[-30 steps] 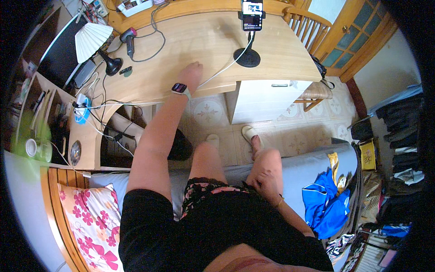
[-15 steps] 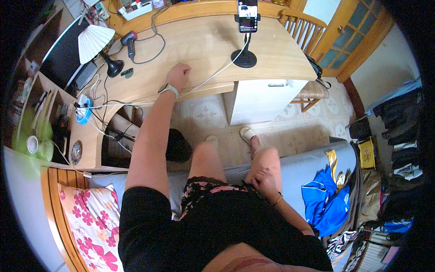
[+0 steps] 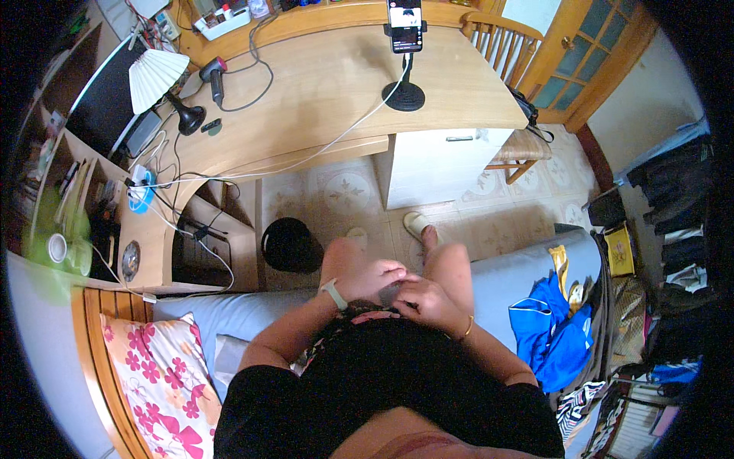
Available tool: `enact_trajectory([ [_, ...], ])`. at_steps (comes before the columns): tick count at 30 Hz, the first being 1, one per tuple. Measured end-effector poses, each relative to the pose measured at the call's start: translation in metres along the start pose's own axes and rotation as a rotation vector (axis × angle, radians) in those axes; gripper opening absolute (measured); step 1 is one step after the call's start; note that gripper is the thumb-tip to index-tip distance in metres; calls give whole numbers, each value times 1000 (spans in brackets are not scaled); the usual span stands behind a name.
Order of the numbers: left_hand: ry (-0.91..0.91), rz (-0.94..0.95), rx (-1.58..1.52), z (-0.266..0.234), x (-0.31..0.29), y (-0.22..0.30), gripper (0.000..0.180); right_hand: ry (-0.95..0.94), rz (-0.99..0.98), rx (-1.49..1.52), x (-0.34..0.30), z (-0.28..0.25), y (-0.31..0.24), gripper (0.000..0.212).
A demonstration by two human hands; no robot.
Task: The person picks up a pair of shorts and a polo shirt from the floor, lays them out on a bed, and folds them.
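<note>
Both of my hands are together over my lap, just above the dark floral shorts (image 3: 367, 315). My left hand (image 3: 368, 283), with a pale watch band (image 3: 333, 294) on its wrist, has its fingers bent and drawn together toward the right one. Against it sits my right hand (image 3: 434, 304), a thin bracelet (image 3: 469, 327) at the wrist, its fingers curled in a pinch. A small greyish patch shows between the hands; whether it is a held thing or shadow is unclear.
Ahead stands a wooden desk (image 3: 321, 84) with a phone (image 3: 405, 27) on a stand (image 3: 404, 96), a hair dryer (image 3: 215, 80) and a lamp (image 3: 159, 80). A white cable (image 3: 321, 151) crosses its front edge. Blue clothing (image 3: 554, 333) lies at right, a floral pillow (image 3: 157, 382) at left.
My left hand has come back from the desk's front edge to my lap and met the right hand. The right hand has shifted slightly left. The view has moved a little.
</note>
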State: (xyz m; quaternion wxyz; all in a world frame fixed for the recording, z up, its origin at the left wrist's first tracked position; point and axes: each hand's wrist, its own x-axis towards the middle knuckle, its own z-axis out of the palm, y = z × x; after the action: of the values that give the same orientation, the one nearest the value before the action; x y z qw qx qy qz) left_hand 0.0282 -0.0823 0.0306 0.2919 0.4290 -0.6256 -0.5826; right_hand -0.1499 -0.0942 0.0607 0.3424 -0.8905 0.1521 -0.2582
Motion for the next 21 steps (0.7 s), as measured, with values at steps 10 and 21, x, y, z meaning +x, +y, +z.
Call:
enact_trajectory([
  [10, 233, -98, -136, 8, -32, 6, 28, 38, -150, 104, 15, 15, -16, 6],
  [21, 121, -52, -152, 4, -33, 25, 21, -31, -43, 287, 5, 1, -17, 6],
])
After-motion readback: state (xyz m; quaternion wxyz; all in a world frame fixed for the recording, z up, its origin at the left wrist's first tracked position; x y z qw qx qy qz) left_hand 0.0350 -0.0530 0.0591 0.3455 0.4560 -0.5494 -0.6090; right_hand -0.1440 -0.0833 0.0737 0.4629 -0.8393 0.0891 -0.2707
